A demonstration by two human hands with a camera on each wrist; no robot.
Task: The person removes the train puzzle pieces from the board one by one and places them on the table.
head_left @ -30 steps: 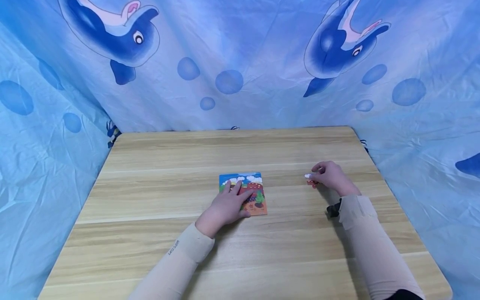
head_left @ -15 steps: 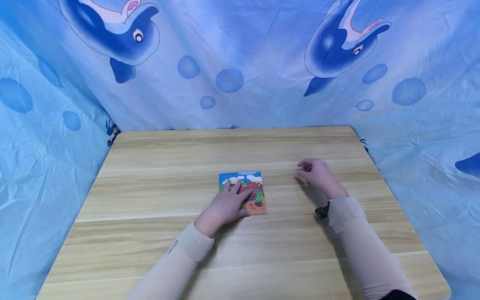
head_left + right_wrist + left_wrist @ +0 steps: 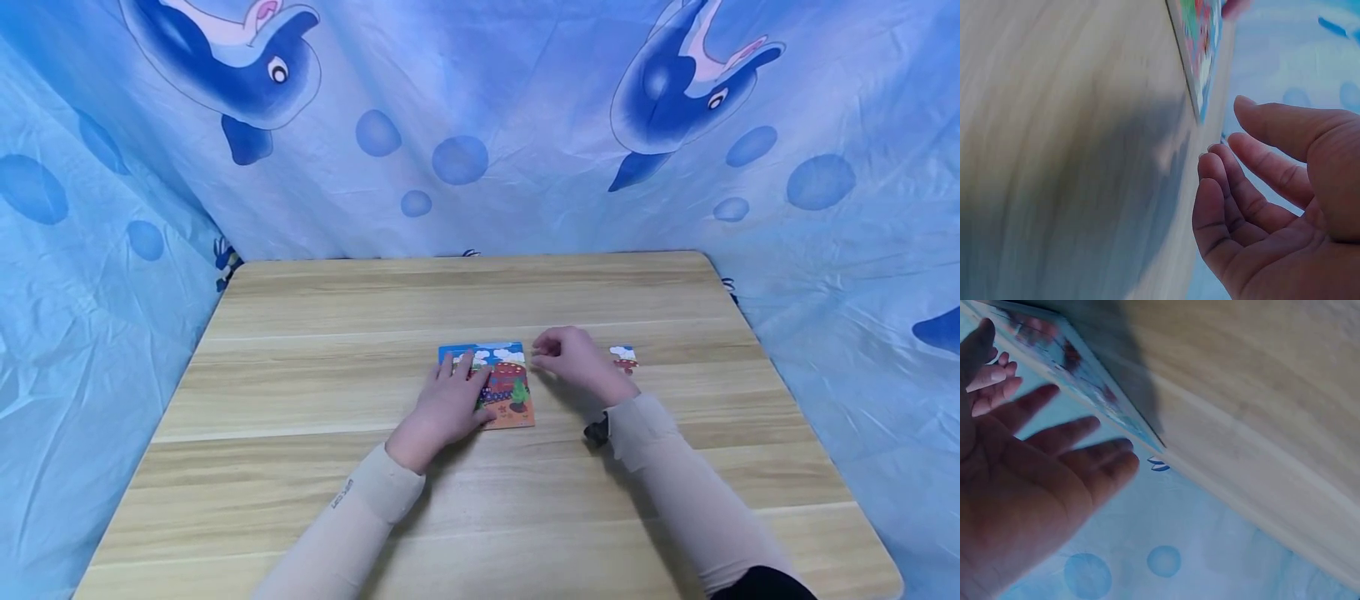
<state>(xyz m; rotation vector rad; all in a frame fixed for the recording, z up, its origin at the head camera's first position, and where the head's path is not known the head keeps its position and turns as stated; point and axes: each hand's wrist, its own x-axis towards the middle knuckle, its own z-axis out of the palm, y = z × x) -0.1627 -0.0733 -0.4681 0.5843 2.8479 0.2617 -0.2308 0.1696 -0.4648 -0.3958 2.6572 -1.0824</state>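
A colourful square picture board (image 3: 516, 385) lies mid-frame on the pale wood-grain tabletop (image 3: 360, 321), the left hand (image 3: 444, 402) spread wide over it; the right hand (image 3: 577, 360) is beside it, grip loose and empty; a small printed piece (image 3: 623, 357) lies farther right.

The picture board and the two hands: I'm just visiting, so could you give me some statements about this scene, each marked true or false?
1. The left hand is over the picture board. True.
2. The small picture piece lies on the picture board. False: the small picture piece lies on the table.
3. The right hand grips the picture board. False: the right hand is beside it, apart, holding nothing visible.
4. The backdrop shows printed dolphins. True.
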